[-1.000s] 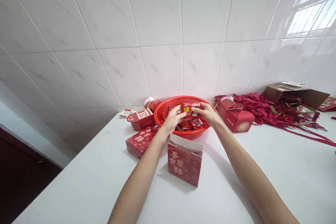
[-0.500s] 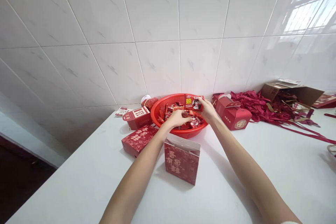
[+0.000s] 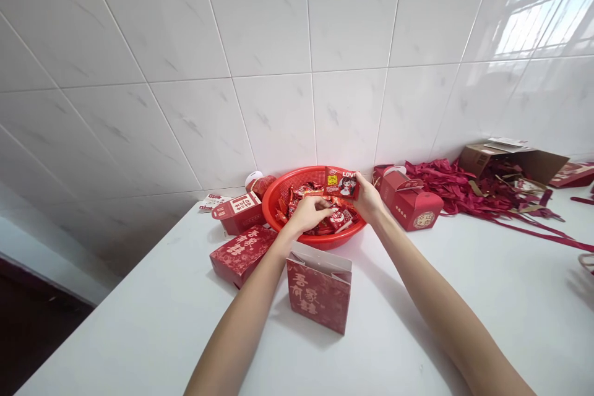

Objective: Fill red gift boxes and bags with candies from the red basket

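The right hand [image 3: 370, 199] grips a flat, rectangular red packet [image 3: 340, 182] by its right end, holding it up over the far right part of the basket. Its printed face shows white LOVE lettering, a yellow patch and a cartoon pair. The left hand [image 3: 309, 213] is curled above the basket's contents, thumb and fingertips beside a red-and-white packet [image 3: 341, 218]; whether they pinch it, I cannot tell.

The basket [image 3: 330, 242] is red plastic with a perforated wall, and holds a loose heap of shiny wrapped sweets [image 3: 297, 195], mostly red with some orange. In front of it, an open-topped red box [image 3: 319, 294] with pale lettering stands upright; its inside is hidden. A matching box [image 3: 240, 252] lies flat to the left, near a handled carton [image 3: 239, 213]. To the right, past another red carton [image 3: 414, 205], ribbons [image 3: 434, 189] lie heaped beside an open cardboard box [image 3: 477, 159] containing dark red strips.
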